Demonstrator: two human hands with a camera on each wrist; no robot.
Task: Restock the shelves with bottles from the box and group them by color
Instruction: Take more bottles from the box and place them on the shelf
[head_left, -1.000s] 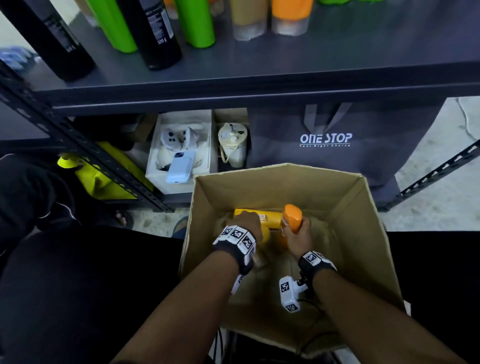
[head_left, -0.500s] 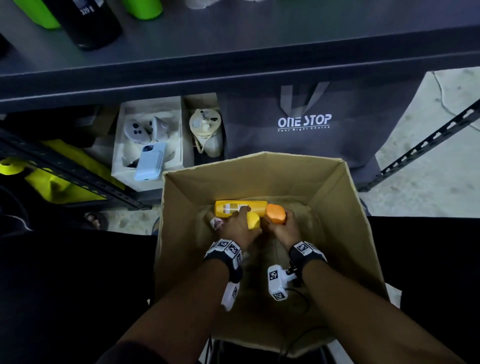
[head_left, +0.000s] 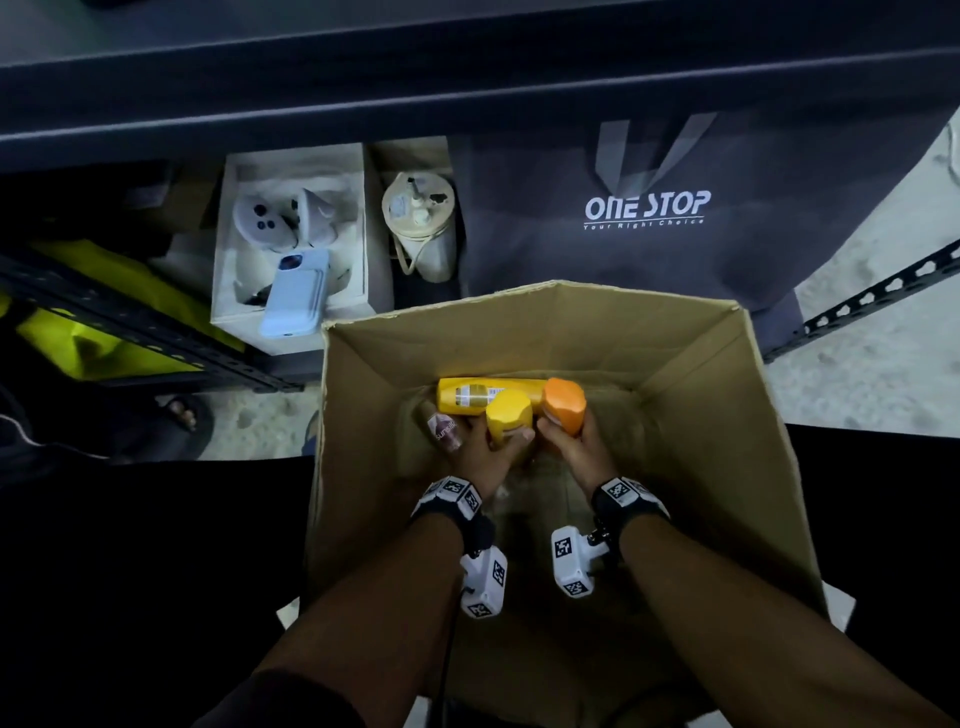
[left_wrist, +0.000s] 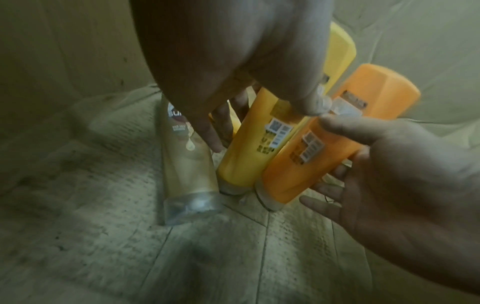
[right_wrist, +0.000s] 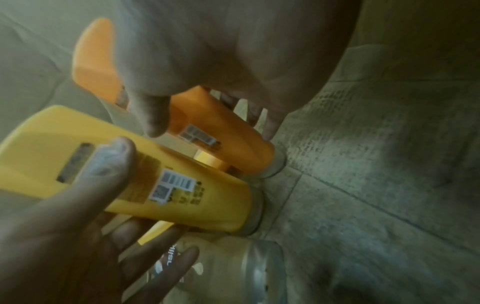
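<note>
Both hands are down inside the cardboard box (head_left: 717, 415). My left hand (head_left: 496, 441) grips a yellow bottle (head_left: 509, 415) that stands tilted, cap end down; thumb and fingers wrap it (left_wrist: 254, 148). My right hand (head_left: 563, 434) grips an orange bottle (head_left: 565, 402) beside it, also cap down (right_wrist: 228, 131). The two bottles touch side by side. A second yellow bottle (head_left: 475, 395) lies flat against the far wall. A pale see-through bottle (left_wrist: 187, 164) leans next to my left fingers on the box floor.
The dark shelf edge (head_left: 467, 78) runs across the top. Under it sit a white tray (head_left: 228, 291) holding controllers and a phone, a cream canister (head_left: 421, 228) and a grey "ONE STOP" bag (head_left: 644, 208). A slotted shelf post (head_left: 872, 296) stands at right.
The view has tipped down, so the shelved bottles have left the picture. My left hand has taken hold of a yellow bottle and tipped it up; the right still holds the orange one.
</note>
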